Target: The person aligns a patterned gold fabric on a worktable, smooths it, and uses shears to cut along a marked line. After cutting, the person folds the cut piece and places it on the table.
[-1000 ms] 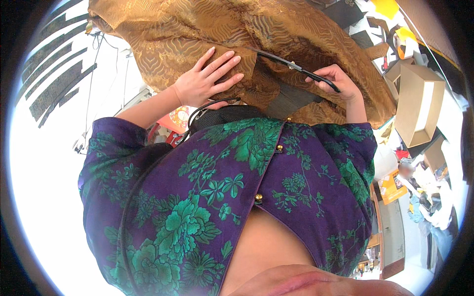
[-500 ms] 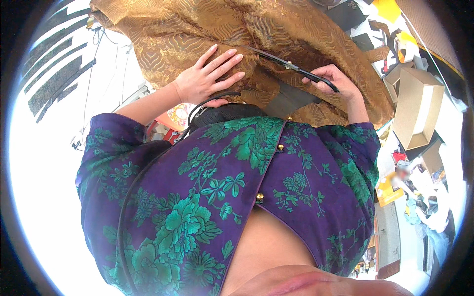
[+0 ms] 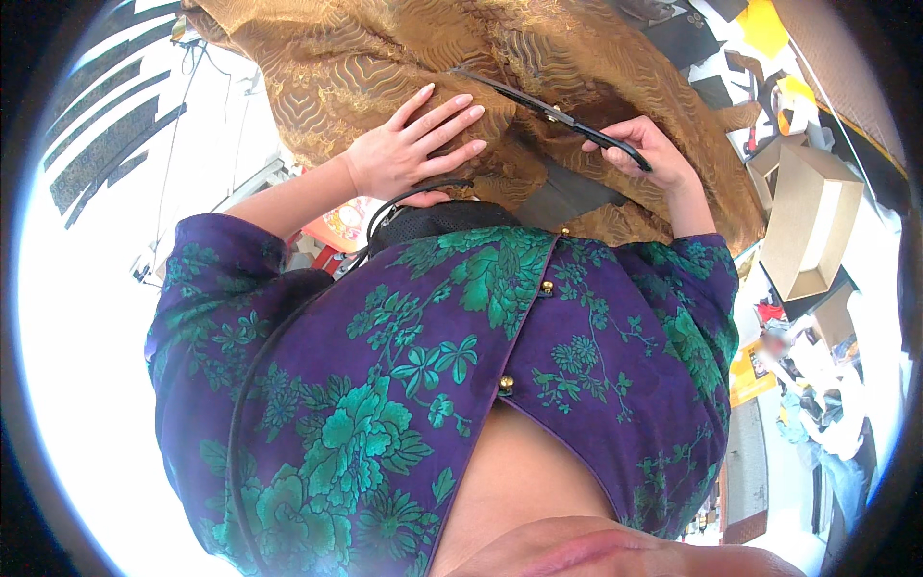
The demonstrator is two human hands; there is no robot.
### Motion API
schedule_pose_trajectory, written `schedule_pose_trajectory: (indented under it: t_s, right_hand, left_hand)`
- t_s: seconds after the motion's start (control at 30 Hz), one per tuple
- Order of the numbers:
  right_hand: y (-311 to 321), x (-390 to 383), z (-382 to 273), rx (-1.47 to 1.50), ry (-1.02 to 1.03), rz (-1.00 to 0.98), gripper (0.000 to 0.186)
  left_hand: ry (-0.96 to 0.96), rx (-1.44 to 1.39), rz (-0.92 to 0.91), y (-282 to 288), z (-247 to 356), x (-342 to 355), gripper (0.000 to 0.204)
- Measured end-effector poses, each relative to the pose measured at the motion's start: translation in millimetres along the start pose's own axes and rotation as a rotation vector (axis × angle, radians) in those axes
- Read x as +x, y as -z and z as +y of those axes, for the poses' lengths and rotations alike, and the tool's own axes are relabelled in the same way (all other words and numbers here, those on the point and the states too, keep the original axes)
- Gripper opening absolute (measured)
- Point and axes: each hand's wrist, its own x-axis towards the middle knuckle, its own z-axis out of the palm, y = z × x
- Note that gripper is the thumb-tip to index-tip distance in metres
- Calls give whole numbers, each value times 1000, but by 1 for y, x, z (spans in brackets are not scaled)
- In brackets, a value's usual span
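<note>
While my left hand [image 3: 413,154] lies spread-fingered on brown cloth [image 3: 332,101], my right hand [image 3: 656,154] clamps scissors [image 3: 562,118] inside the cloth's right edge.

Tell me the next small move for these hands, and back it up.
I'd probably slide the left hand slightly away from the scissors before working the blades: its spread fingers lie on the brown patterned cloth with fingertips close to the blade ends, and the right hand grips the handles.
</note>
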Motion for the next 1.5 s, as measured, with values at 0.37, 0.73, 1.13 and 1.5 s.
schedule_pose_trajectory:
  t_s: [0.37,0.73,1.13,1.5]
  right_hand:
    - [-2,16,-6,55,-44,-67,55]
    - [-1,14,-11,112,-61,-64,47]
    - [-4,16,-10,18,-33,-33,34]
    - [-12,26,-20,44,-16,-59,33]
  left_hand:
    - [43,6,52,0,1,-2,83]
    - [47,14,44,-1,1,-2,84]
    - [45,22,47,-2,2,-3,86]
    - [38,20,67,-3,3,-3,83]
